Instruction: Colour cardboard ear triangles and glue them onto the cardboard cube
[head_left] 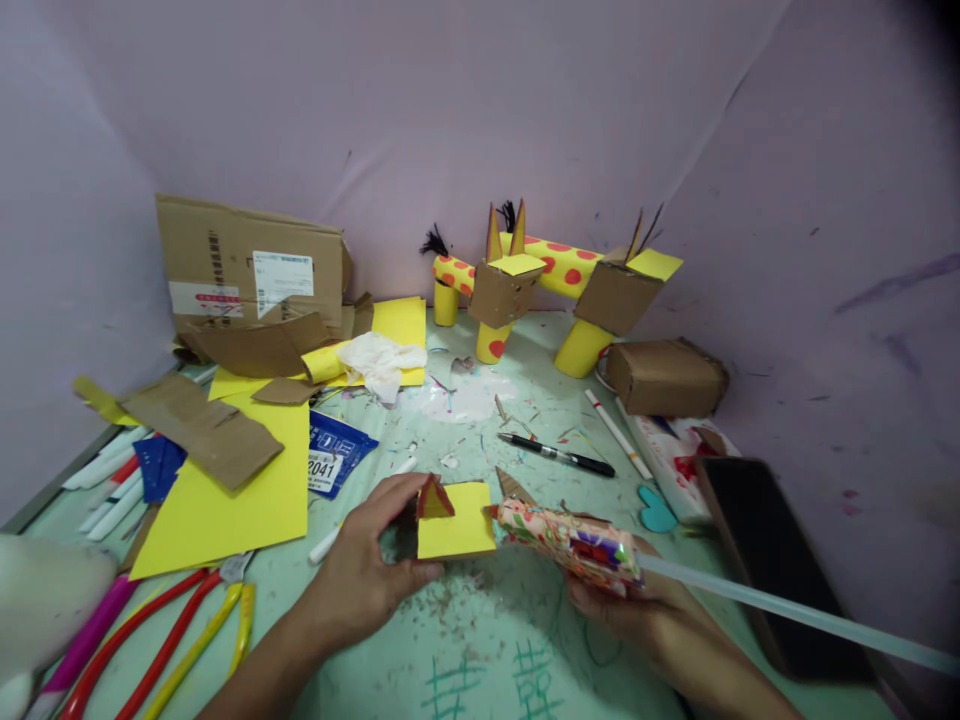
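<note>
My left hand [379, 555] grips the left side of a small box [454, 535] with a yellow paper top. A small red-edged triangle [434, 498] stands at that top's left end. In my right hand [626, 605] is a hot glue gun [570, 540] with a patterned, worn body, and a long translucent glue stick [795, 605] runs out of its back. The gun's tip is at the box's right edge; whether it touches, I cannot tell. Just behind the tip lies a brown cardboard triangle [513, 486].
Two yellow paper animals with red spots and cardboard heads [506, 290] [619, 295] stand at the back. A pen [556, 454], a phone [772, 560] and a brown box [666, 376] lie rightward. Yellow sheets [232, 510], cardboard pieces [206, 425] and red- and yellow-handled tools [161, 640] lie left.
</note>
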